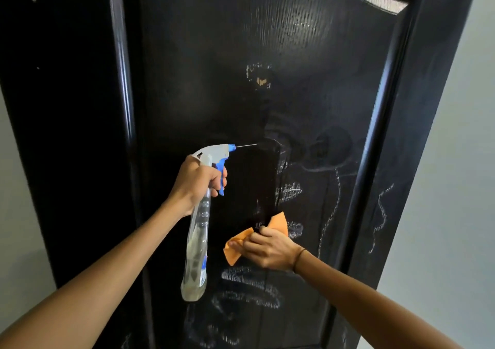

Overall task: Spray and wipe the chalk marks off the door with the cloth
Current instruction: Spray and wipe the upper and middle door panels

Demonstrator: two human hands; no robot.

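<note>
One clear spray bottle (197, 244), a little pale liquid at its bottom, gripped by the left hand (197, 181); at four o'clock the right hand (265, 248) clutches one orange cloth (235, 247) against the chalk-marked black door (214, 80).

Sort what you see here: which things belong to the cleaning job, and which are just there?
Job: spray bottle in left hand; orange cloth in right hand; door; chalk marks.
Just there: wall; wristband.
</note>
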